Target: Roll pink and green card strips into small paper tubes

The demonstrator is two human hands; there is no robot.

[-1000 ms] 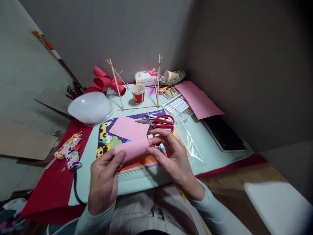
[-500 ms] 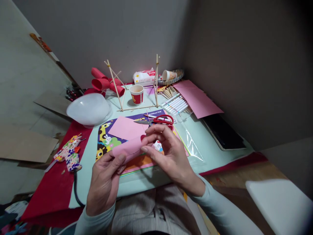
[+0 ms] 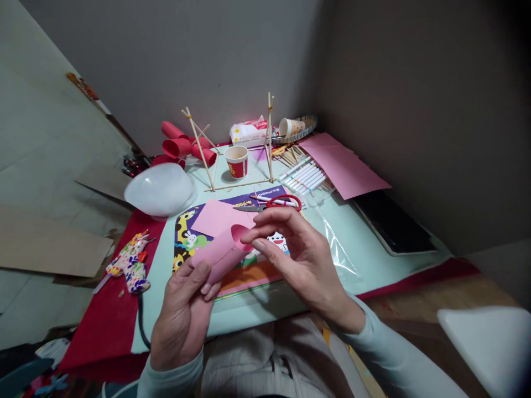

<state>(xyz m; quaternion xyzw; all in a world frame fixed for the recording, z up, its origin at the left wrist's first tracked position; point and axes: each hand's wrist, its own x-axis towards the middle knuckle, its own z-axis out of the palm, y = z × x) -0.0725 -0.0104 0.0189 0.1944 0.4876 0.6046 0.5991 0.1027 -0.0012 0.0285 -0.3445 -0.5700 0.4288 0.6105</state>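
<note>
My left hand (image 3: 185, 309) is closed around the lower end of a pink paper tube (image 3: 222, 255), with the thumb on top. The tube tilts up to the right, and a seam line runs along its side. At its open upper end my right hand (image 3: 305, 262) is held with curved fingers, thumb apart. Its fingertips are at the rim; whether they touch it, I cannot tell. Beneath lie a pink paper sheet (image 3: 215, 217) and a colourful origami pack (image 3: 186, 221). Red-handled scissors (image 3: 290, 202), partly hidden by my right hand, rest there beside a pencil (image 3: 265, 199).
Behind stands a frame of thin wooden sticks (image 3: 199, 148) around a paper cup (image 3: 236, 163). Red paper tubes (image 3: 178, 147) and a white bowl (image 3: 157, 190) are at left. White markers (image 3: 305, 177), pink paper (image 3: 340, 166) and a dark tablet-like slab (image 3: 390, 224) lie right.
The pink tube has tipped so its round opening now shows, still in my left hand. My right hand stays by that end. The whole view has shifted slightly.
</note>
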